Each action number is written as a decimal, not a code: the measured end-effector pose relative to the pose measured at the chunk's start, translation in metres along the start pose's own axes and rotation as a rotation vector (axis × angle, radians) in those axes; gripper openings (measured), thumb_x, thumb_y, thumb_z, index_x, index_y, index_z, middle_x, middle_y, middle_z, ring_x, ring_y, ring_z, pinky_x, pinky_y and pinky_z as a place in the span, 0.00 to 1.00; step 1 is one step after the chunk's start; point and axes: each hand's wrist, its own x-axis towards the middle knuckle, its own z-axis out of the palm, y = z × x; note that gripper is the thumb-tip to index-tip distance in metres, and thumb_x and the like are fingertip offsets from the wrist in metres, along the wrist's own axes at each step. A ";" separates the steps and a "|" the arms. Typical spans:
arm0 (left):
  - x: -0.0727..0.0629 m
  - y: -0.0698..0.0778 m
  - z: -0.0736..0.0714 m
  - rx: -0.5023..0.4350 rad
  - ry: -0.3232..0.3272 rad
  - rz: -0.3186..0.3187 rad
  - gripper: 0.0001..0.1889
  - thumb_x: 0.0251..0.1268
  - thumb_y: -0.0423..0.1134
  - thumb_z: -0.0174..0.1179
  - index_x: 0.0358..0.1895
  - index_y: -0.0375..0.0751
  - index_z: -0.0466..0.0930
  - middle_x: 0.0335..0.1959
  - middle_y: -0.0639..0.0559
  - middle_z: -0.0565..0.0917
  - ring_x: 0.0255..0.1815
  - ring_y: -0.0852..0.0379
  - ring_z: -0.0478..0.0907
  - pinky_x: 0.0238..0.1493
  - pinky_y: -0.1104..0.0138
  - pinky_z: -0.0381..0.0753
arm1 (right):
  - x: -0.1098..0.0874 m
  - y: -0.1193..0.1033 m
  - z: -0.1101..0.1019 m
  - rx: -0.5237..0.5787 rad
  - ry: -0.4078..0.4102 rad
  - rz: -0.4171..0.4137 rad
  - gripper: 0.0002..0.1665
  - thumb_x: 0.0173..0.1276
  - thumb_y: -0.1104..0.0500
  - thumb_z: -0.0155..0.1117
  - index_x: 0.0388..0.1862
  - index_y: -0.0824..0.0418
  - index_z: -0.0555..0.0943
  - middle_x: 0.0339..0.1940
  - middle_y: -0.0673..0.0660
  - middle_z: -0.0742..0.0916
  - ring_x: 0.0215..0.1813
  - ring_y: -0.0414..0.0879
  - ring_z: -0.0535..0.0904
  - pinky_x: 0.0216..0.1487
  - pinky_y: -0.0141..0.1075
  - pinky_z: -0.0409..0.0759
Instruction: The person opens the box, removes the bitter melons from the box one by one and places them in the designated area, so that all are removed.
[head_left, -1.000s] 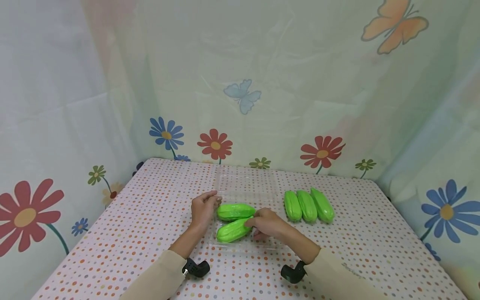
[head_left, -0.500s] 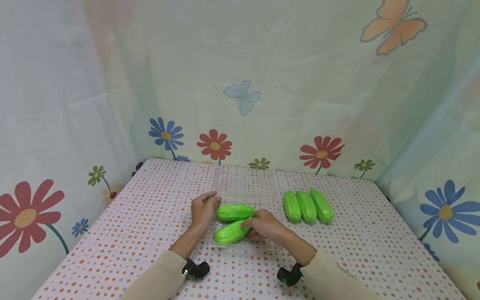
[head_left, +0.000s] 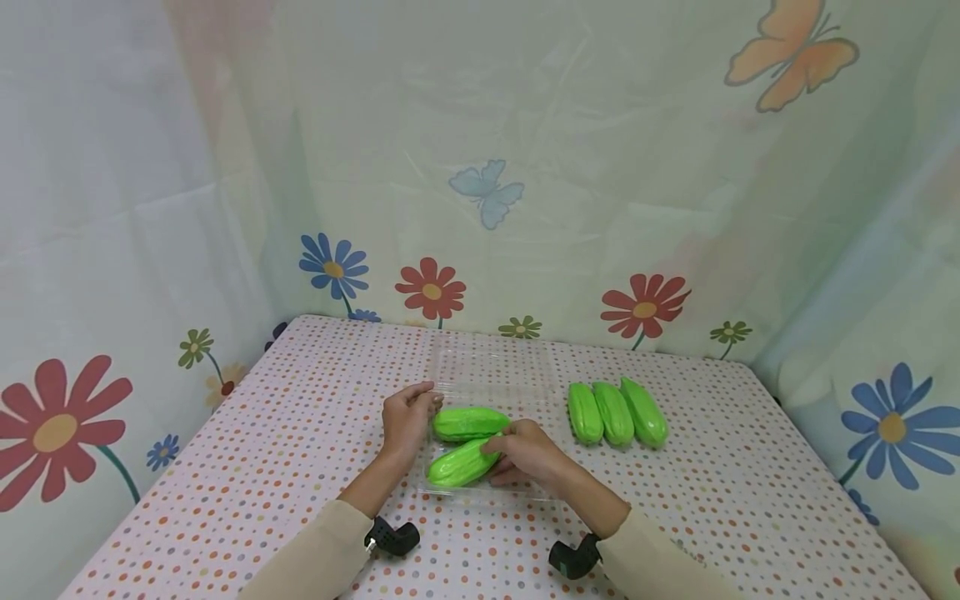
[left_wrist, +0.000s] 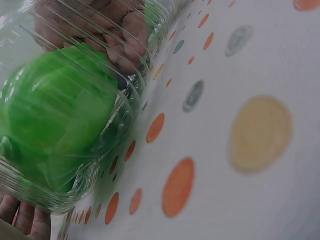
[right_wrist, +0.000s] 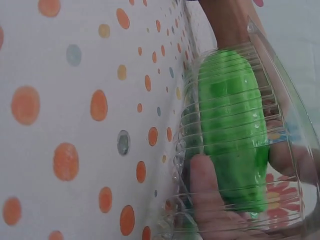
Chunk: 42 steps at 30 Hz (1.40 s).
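Two bright green ridged gourds lie in an open, hinged clear plastic container point(head_left: 525, 492) in the middle of the table. My right hand point(head_left: 528, 454) grips the right end of the nearer gourd point(head_left: 459, 465), which slants slightly up to the right. Through the clear wall in the right wrist view, a finger point(right_wrist: 204, 180) lies against its underside. The farther gourd point(head_left: 468, 423) lies crosswise just behind. My left hand point(head_left: 405, 423) pinches the container's left rim; fingertips point(left_wrist: 25, 217) show by the ribbed wall in the left wrist view.
Three more green gourds point(head_left: 615, 412) lie side by side on the dotted tablecloth point(head_left: 720, 483), right of the container. The container's clear lid point(head_left: 491, 362) lies folded back behind it. A flower-printed curtain point(head_left: 570, 208) encloses the back and sides of the table.
The right hand has moved a little left and toward the body, and the nearer gourd has slid slightly left with it. My left hand keeps its place at the rim.
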 end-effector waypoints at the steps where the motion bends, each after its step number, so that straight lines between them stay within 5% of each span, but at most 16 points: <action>1: 0.000 0.000 0.000 -0.002 -0.002 -0.001 0.17 0.71 0.33 0.57 0.58 0.28 0.81 0.44 0.39 0.89 0.47 0.45 0.87 0.46 0.65 0.86 | 0.000 0.000 -0.001 0.013 -0.003 0.000 0.16 0.65 0.62 0.65 0.44 0.71 0.74 0.35 0.66 0.87 0.32 0.53 0.87 0.39 0.45 0.89; 11: 0.003 0.002 0.001 -0.015 -0.004 -0.003 0.17 0.71 0.33 0.57 0.58 0.28 0.81 0.45 0.38 0.89 0.48 0.43 0.87 0.49 0.62 0.87 | 0.003 0.001 -0.003 0.075 -0.063 -0.028 0.27 0.63 0.60 0.67 0.55 0.76 0.72 0.38 0.66 0.88 0.37 0.57 0.88 0.42 0.46 0.89; 21: 0.001 0.001 -0.001 -0.014 0.004 -0.001 0.17 0.71 0.32 0.56 0.59 0.27 0.80 0.47 0.35 0.88 0.49 0.43 0.87 0.51 0.60 0.87 | 0.001 -0.006 0.006 0.116 -0.036 -0.094 0.27 0.63 0.62 0.67 0.57 0.77 0.73 0.39 0.66 0.88 0.39 0.56 0.88 0.47 0.50 0.88; 30: 0.001 0.003 -0.001 -0.041 -0.031 -0.026 0.17 0.74 0.33 0.56 0.60 0.28 0.80 0.48 0.34 0.87 0.53 0.38 0.85 0.50 0.62 0.87 | 0.002 -0.009 0.022 0.130 -0.090 -0.138 0.33 0.61 0.63 0.68 0.61 0.79 0.71 0.50 0.68 0.84 0.47 0.55 0.87 0.51 0.49 0.87; 36: 0.002 0.004 -0.001 -0.021 -0.048 -0.044 0.17 0.74 0.31 0.54 0.59 0.26 0.79 0.49 0.31 0.86 0.49 0.42 0.86 0.54 0.54 0.86 | 0.003 -0.010 0.031 0.117 -0.099 -0.147 0.35 0.61 0.63 0.70 0.64 0.75 0.71 0.52 0.66 0.84 0.49 0.54 0.87 0.52 0.49 0.87; 42: -0.001 0.003 -0.001 -0.038 -0.039 -0.022 0.17 0.74 0.34 0.55 0.60 0.27 0.79 0.48 0.32 0.87 0.51 0.40 0.86 0.53 0.58 0.86 | 0.004 -0.009 0.038 0.118 -0.109 -0.177 0.33 0.60 0.63 0.71 0.63 0.75 0.73 0.51 0.64 0.85 0.48 0.53 0.86 0.52 0.47 0.87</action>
